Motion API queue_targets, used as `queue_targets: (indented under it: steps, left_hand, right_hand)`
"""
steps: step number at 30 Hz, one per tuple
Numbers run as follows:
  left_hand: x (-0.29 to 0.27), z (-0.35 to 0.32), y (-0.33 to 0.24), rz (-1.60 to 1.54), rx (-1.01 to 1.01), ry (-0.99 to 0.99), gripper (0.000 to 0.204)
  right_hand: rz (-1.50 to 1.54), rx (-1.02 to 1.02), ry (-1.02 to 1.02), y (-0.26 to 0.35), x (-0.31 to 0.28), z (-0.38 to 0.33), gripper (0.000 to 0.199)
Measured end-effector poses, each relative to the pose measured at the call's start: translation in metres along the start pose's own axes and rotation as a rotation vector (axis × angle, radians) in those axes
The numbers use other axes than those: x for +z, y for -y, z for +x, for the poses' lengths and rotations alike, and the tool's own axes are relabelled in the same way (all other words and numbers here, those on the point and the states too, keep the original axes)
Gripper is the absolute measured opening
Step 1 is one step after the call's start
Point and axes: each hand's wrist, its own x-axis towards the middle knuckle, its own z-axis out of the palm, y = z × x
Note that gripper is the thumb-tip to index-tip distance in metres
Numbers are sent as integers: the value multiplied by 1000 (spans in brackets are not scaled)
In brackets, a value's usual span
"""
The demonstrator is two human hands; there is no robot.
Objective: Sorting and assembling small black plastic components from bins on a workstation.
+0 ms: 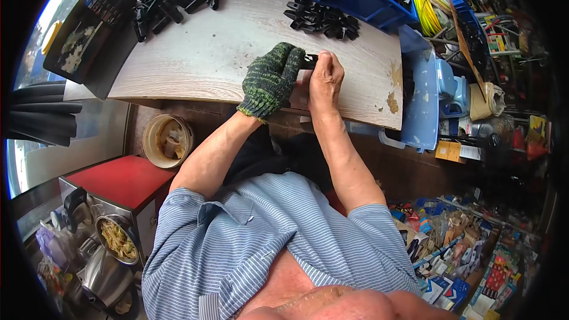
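1. Both hands meet at the near edge of the worktop (225, 53): the gloved left hand (271, 77) and bare right hand (325, 77) grip one small black plastic part (309, 61).
2. It looks light, stiff, smooth; pinching its edges probably suits it best.

Small black plastic clip-like part (309, 60), dark and angular, mostly hidden. Pinched between left hand (271, 78) in green knit glove and bare right hand (325, 77), both closed on it. Held just above near edge of pale wood-grain tabletop (207, 53). Exact shape unclear.
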Motion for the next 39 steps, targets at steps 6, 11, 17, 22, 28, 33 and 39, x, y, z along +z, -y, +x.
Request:
queue_targets:
  steps: [6, 11, 17, 22, 28, 33, 39]
  left_hand:
    - [22, 4, -37, -161, -289, 0, 30]
    - [26, -2, -30, 101, -58, 116, 28]
    - [22, 3, 3, -117, -17, 11, 24]
    - [-2, 61, 30, 139, -128, -91, 18]
    - [18, 94, 43, 421, 47, 101, 16]
    - [22, 93, 39, 327, -32, 105, 24]
    - [14, 73, 33, -97, -282, -20, 33]
  right_hand:
    - [-91, -183, 168, 10, -15, -3, 27]
    - [142, -3, 57, 16, -10, -7, 28]
    - [38, -42, 54, 22, -13, -5, 28]
    - [296, 408, -191, 45, -50, 21, 30]
    - [301, 253, -631, 54, -146, 80, 38]
    - [278, 309, -634, 40, -156, 70, 37]
    - [249, 368, -139, 38, -86, 34, 34]
